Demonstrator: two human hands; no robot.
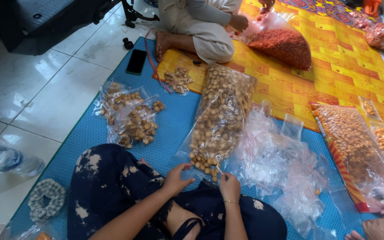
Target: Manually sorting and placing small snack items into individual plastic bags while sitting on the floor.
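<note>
A long clear bag of small round tan biscuits (221,118) lies on the blue mat (174,115), its open mouth toward me. My left hand (177,178) rests at the bag's mouth, fingers curled by the spilled biscuits. My right hand (230,186), with a thin bracelet on the wrist, pinches something small at the bag's edge; what it is I cannot tell. Several small filled packets (132,115) lie to the left. A heap of empty small clear bags (285,164) lies to the right.
Another person (201,22) sits cross-legged on an orange patterned mat (334,66) beside a bag of red snacks (283,44). A black phone (136,61), a water bottle (5,160), a big bag of orange-tan snacks (356,151) and someone's hand (378,224) are nearby.
</note>
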